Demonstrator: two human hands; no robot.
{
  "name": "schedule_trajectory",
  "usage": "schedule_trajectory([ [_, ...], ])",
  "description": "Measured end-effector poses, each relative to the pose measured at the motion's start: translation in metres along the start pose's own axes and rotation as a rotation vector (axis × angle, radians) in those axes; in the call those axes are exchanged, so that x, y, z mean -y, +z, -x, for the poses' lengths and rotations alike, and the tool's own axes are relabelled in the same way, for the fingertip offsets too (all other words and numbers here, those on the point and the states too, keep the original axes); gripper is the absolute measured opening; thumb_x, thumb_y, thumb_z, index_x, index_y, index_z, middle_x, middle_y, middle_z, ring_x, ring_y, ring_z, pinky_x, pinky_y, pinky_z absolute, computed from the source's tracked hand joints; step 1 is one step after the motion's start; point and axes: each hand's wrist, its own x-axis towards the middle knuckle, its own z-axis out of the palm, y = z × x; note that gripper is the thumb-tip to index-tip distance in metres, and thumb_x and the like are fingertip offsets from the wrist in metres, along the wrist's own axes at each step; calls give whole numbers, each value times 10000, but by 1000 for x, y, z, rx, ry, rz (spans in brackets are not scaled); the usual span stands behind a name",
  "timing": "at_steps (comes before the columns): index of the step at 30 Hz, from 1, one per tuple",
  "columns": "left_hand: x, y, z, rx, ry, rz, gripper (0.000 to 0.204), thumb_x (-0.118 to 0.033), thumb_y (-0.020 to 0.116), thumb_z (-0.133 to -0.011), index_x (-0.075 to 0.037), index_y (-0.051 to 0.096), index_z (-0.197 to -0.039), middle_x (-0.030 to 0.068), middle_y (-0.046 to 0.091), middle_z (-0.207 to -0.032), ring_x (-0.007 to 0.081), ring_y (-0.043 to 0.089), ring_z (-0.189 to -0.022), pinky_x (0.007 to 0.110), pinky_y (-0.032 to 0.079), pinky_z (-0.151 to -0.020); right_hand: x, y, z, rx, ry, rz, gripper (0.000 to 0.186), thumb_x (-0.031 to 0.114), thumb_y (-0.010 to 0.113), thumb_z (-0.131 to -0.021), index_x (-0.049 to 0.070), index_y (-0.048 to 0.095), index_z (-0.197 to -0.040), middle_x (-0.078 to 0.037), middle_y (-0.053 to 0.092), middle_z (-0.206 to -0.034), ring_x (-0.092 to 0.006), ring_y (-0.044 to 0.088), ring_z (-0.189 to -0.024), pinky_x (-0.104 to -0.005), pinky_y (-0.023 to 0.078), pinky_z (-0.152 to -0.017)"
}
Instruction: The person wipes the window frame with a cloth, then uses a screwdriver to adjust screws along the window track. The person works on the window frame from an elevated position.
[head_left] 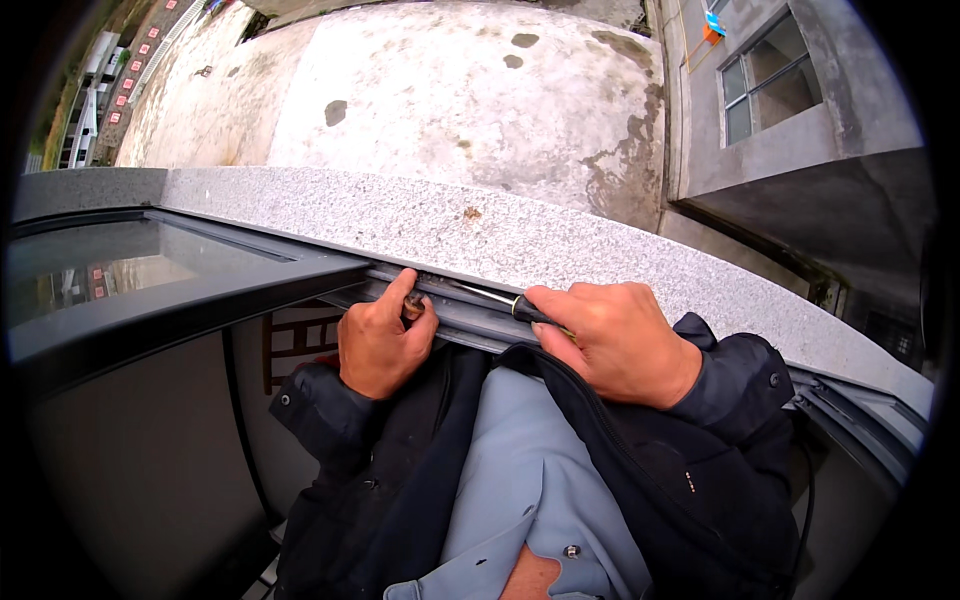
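My right hand (pixel 622 338) is closed round the dark handle of a screwdriver (pixel 522 308). Its thin metal shaft points left and lies low over the dark grey track of the window frame (pixel 462 318). My left hand (pixel 382 345) rests on the same frame, left of the shaft's end, thumb and index finger curled together. Between them shows the end of a small brownish, rounded thing (pixel 412 304) whose kind I cannot make out. The shaft's tip sits close to the left fingertips, and whether it touches anything there cannot be seen.
A glazed window sash (pixel 150 270) stands at the left. Beyond the frame runs a speckled stone sill (pixel 500 222), with a concrete yard (pixel 430 90) far below. A grey building with a window (pixel 770 75) rises at the right. A wooden chair (pixel 300 345) is inside, below the sash.
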Motion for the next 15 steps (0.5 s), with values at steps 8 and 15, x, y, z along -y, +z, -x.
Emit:
schedule_trajectory([
  [8,-6,-1,-2,22,-34,21,176,-112,739,-871,-35,671,-1015,149,669,-692,390,684,-655,430,515,-564,-1,12,-9,13,-13,6,169,218,667,-912,70,637,-988,-161,661,-693,-398,674,-644,-524,532,-581],
  [15,-7,0,-2,13,-45,44,191,-106,742,-871,-33,679,-1035,146,679,-699,383,694,-663,418,520,-566,0,24,-18,-1,-9,-39,156,207,658,-909,58,633,-946,-169,664,-679,-406,679,-643,-532,533,-591],
])
